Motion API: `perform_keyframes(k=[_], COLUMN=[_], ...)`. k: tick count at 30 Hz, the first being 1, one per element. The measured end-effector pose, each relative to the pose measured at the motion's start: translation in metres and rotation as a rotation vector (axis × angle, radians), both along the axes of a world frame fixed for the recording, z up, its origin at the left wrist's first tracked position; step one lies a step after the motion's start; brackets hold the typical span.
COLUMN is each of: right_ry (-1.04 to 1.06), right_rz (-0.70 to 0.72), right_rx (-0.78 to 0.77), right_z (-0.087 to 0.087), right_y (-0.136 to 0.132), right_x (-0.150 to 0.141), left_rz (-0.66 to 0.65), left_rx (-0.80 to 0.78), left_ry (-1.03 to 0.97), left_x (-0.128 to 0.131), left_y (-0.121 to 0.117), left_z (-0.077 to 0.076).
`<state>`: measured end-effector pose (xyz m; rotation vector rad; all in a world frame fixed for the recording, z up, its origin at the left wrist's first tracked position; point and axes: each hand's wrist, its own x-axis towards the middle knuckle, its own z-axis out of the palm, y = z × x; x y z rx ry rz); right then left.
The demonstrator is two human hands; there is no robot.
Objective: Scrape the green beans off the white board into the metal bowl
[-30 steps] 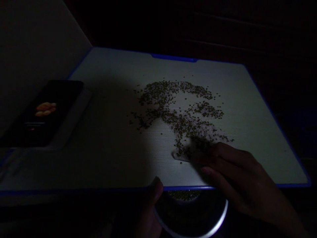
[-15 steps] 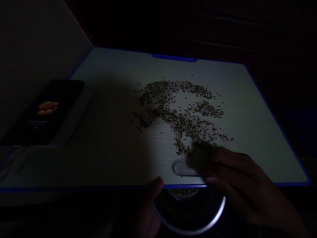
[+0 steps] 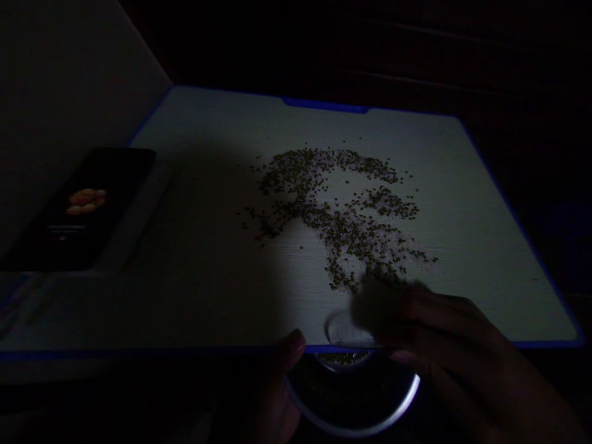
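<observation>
Small greenish-brown seeds or beans (image 3: 351, 231) lie scattered over the pale tabletop (image 3: 472, 246), mixed with lighter bits. At the near edge, my right hand (image 3: 453, 345) is closed on a pale, flat piece with a rounded corner (image 3: 346, 330), pressed to the surface; its kind is too dark to tell. Below that edge is a shiny-rimmed metal bowl (image 3: 370, 430), partly hidden under the table, with more of the seeds inside. My left hand (image 3: 282, 388) grips the bowl at its left side, the thumb up against the table edge. Deep shadow hides most of its fingers.
On the left, a phone (image 3: 83, 209) with a lit picture on its dark screen rests on a pale block (image 3: 139, 216). A wall (image 3: 69, 61) rises behind it. The tabletop has a blue rim (image 3: 522, 228) with a blue handle-like strip (image 3: 324, 106) at the far side.
My right hand has drawn the pale flat piece a little nearer, down to the table's front edge above the bowl. My left hand and the bowl stay about where they were.
</observation>
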<state>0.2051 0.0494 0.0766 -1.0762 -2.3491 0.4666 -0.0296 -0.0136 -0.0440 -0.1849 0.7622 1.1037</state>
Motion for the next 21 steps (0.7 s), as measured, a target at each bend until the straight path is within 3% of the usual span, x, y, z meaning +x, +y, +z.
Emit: perform_keyframes(k=[4,9,11,14,21], right_ry=[0.000,-0.014,-0.038,-0.079,0.014], right_rz=[-0.031,-0.064,-0.142,-0.210,-0.242], right_rx=[0.028,0.061,0.120,0.044,-0.023], right_z=[0.001,-0.009,-0.017,-0.026,-0.016], right_y=[-0.004,-0.014,-0.019,-0.021,-0.003], right_x=[0.002,0.015,0.022,0.027,0.015], left_rz=[0.139,0.102,0.122,0.139,0.131], left_rx=[-0.094,-0.160,-0.157,-0.154,-0.148], left_ry=[0.043,0.121,0.147,0.157,0.192], left_x=[0.003,0.005,0.006,0.007,0.006], left_y=[-0.002,0.000,0.003,0.006,0.004], left_z=[-0.001,0.006,0.009,0.009,0.007])
